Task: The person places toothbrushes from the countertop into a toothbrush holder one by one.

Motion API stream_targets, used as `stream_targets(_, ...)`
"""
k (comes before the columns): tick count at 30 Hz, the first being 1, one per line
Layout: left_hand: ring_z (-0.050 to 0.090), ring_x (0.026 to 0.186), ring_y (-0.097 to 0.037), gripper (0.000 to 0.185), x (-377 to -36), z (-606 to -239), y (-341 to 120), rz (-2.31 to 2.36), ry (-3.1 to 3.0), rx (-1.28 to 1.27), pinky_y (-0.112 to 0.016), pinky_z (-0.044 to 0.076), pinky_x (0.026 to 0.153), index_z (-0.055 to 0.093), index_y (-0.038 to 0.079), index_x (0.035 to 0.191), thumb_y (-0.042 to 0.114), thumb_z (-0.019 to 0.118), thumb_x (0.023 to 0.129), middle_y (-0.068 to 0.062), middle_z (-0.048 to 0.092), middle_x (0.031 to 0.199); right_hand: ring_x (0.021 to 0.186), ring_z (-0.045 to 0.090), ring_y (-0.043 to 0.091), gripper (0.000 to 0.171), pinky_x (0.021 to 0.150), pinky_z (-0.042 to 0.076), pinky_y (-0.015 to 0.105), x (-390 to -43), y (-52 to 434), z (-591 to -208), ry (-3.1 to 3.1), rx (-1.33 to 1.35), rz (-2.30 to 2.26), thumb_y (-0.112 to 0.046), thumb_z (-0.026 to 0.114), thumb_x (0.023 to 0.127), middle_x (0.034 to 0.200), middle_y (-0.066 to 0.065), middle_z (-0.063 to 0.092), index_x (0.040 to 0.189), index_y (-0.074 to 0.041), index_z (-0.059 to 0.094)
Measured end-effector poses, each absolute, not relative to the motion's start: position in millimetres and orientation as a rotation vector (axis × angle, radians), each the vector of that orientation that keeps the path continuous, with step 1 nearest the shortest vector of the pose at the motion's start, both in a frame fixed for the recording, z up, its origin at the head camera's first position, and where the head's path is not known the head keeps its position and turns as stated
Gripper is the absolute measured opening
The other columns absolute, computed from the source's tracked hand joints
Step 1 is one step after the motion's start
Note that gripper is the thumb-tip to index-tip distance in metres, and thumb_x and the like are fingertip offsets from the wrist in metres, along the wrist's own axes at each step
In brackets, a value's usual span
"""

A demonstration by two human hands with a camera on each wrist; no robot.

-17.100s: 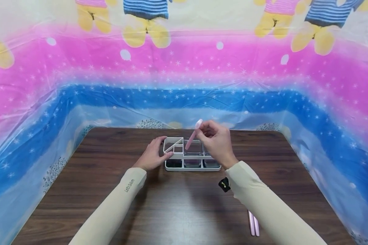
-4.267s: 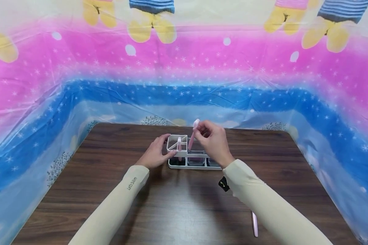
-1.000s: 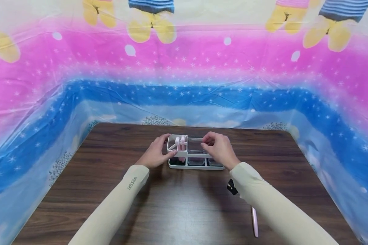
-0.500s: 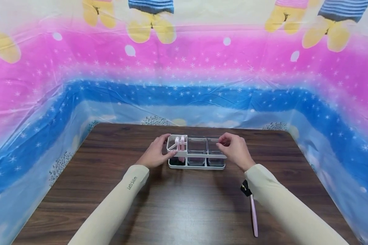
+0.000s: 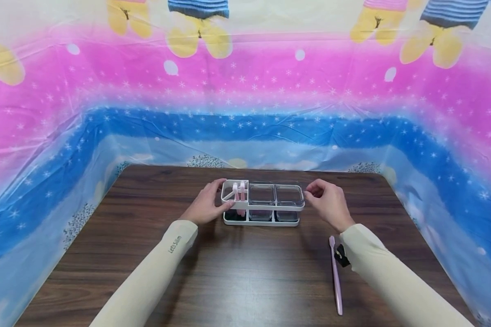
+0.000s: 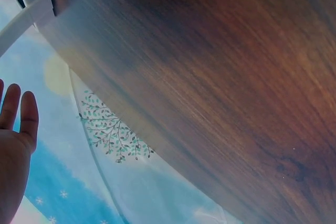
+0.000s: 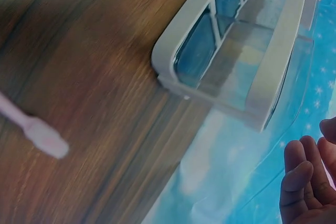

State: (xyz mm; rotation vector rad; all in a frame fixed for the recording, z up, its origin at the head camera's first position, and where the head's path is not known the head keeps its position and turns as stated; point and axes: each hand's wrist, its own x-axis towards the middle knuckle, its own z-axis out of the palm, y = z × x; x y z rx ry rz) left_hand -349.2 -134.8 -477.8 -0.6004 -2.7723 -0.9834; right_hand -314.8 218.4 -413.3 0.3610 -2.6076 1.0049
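A white two-tier toothbrush holder (image 5: 276, 208) stands on the table with two clear cups (image 5: 262, 214) in its middle and right sections. Two pink toothbrushes (image 5: 242, 190) stand heads up in its divided left section. My left hand (image 5: 204, 205) holds the holder's left end, thumb at the front and fingers round the back corner. Just off the right end is my right hand (image 5: 329, 204), fingers loosely bent and nothing in them. A third pink toothbrush (image 5: 337, 281) lies on the table below it. In the right wrist view its head (image 7: 47, 139) shows at left.
The dark wood table (image 5: 245, 272) ends shortly behind the holder. Beyond it hangs a pink and blue patterned cloth (image 5: 245, 127) that also wraps both sides. A black strap piece (image 5: 342, 255) sits at the right cuff, close to the lying toothbrush.
My right hand has drawn back rightward from the holder; the left stays put. Since the oldest frame, two toothbrushes have come to stand in the left section and one remains lying on the table.
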Motion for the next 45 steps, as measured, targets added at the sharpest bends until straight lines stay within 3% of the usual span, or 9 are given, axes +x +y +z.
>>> stream_targets(20,0.046,0.118,-0.029,0.08,-349.3,-478.4,-134.5,-0.989,-2.789,-0.592,-0.049,0.038,0.095,0.029,0.015,0.146,0.057,0.058,0.086,-0.01,0.047,0.128,0.065,0.055,0.018,0.013,0.061,0.044,0.038,-290.8,277.0,-443.0,-2.843,0.095,0.797,-0.017,0.067,0.087,0.075,0.004,0.063,0.085,-0.004,0.067)
stream_targets(30,0.046,0.118,-0.032,0.08,-348.3,-477.1,-134.3,-0.999,-2.778,-0.592,-0.049,0.038,0.095,0.029,0.013,0.146,0.058,0.057,0.085,-0.011,0.047,0.127,0.068,0.053,0.02,0.014,0.058,0.042,0.033,-280.2,285.7,-456.7,-2.935,-0.048,0.871,-0.018,0.066,0.089,0.081,0.007,0.062,0.09,-0.003,0.066)
stream_targets(45,0.047,0.116,-0.03,0.08,-348.4,-477.6,-134.4,-0.996,-2.783,-0.587,-0.047,0.039,0.094,0.029,0.014,0.146,0.058,0.057,0.085,-0.01,0.046,0.129,0.063,0.052,0.018,0.021,0.056,0.042,0.032,-268.8,288.1,-470.5,-3.091,-0.104,0.855,-0.025,0.069,0.084,0.07,0.002,0.058,0.078,-0.005,0.066)
